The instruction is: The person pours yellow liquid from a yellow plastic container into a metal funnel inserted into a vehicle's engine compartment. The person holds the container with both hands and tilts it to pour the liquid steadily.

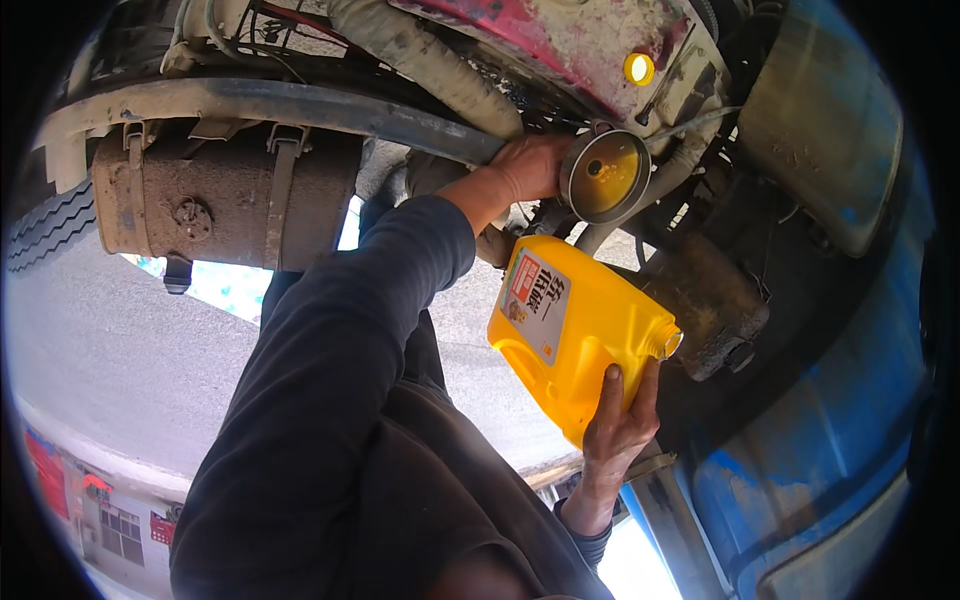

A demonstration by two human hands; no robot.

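My left hand (535,168) reaches up to a round metal funnel (622,204) and grips it at its left side; some fingers are hidden behind it. Amber, oily liquid coats the inside of the funnel around a dark outlet hole. Below the funnel, my right hand (620,420) holds a yellow plastic jug (590,320) close to its neck. The jug lies tilted, its label facing up to the left and its uncapped mouth pointing right, away from the funnel. A yellow cap (638,69) sits on the dirty red engine part (560,40) above.
A rusty strapped tank (225,200) hangs at left under a curved frame rail (270,105). Hoses and pipes surround the funnel. Blue bodywork (800,480) fills the right side, with a dirty metal part (705,305) beside the jug. Grey ground (130,350) shows beneath.
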